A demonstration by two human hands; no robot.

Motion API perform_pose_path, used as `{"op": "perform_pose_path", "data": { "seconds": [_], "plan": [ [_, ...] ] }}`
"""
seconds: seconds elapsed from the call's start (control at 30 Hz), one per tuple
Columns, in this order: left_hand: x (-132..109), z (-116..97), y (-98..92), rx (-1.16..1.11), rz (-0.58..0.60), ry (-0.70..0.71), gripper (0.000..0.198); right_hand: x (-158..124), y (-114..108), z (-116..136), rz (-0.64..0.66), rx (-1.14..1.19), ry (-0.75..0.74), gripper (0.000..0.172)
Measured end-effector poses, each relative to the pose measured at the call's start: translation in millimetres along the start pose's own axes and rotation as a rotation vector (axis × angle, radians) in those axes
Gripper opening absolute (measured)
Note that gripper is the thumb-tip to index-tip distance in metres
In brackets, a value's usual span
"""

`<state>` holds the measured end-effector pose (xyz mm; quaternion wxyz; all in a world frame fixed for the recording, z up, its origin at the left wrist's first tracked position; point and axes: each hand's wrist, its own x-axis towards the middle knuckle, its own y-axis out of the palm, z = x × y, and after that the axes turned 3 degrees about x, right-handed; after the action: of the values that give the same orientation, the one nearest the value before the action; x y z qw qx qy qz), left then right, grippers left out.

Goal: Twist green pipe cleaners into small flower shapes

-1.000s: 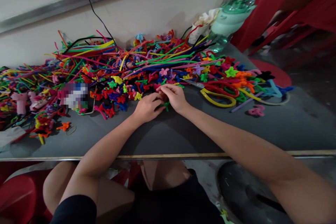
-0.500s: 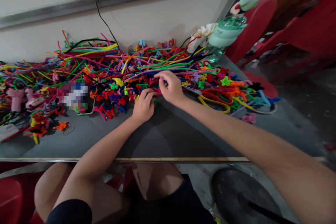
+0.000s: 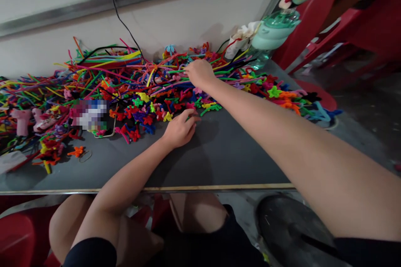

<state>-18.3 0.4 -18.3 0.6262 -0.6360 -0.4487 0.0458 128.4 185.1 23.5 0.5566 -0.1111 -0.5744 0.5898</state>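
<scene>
My right hand (image 3: pixel 199 72) reaches far across the dark table (image 3: pixel 219 158) into a heap of long coloured pipe cleaners (image 3: pixel 131 69); its fingers curl down among the strands and their tips are hidden. My left hand (image 3: pixel 181 127) rests on the table at the near edge of a pile of small pipe-cleaner flowers (image 3: pixel 147 112), fingers pinched on a small green and pink piece I cannot make out clearly.
A mint green bottle-like object (image 3: pixel 275 29) and white crumpled material (image 3: pixel 242 35) stand at the back right. Pink plush shapes (image 3: pixel 31 119) lie at far left. Red plastic chairs (image 3: pixel 351 29) sit beyond the table's right end. A black cable (image 3: pixel 117 12) runs up the wall.
My right hand left the spot beside my left hand and stretched away to the far heap of long pipe cleaners. My left hand stayed near the flower pile.
</scene>
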Motion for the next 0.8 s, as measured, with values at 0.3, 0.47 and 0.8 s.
{"op": "perform_pose_path", "data": {
  "seconds": [0.3,0.47,0.8],
  "plan": [
    [0,0,-0.4,0.024,-0.016,0.004,0.025,-5,-61,8,0.005,-0.154,-0.219,0.037],
    [0,0,-2.1,0.052,-0.015,0.015,0.024,-13,-70,17,0.217,-0.049,-0.301,0.026],
    [0,0,0.4,0.036,-0.007,0.02,0.024,-11,-77,0,-0.137,-0.214,-0.113,0.046]
  ]
}}
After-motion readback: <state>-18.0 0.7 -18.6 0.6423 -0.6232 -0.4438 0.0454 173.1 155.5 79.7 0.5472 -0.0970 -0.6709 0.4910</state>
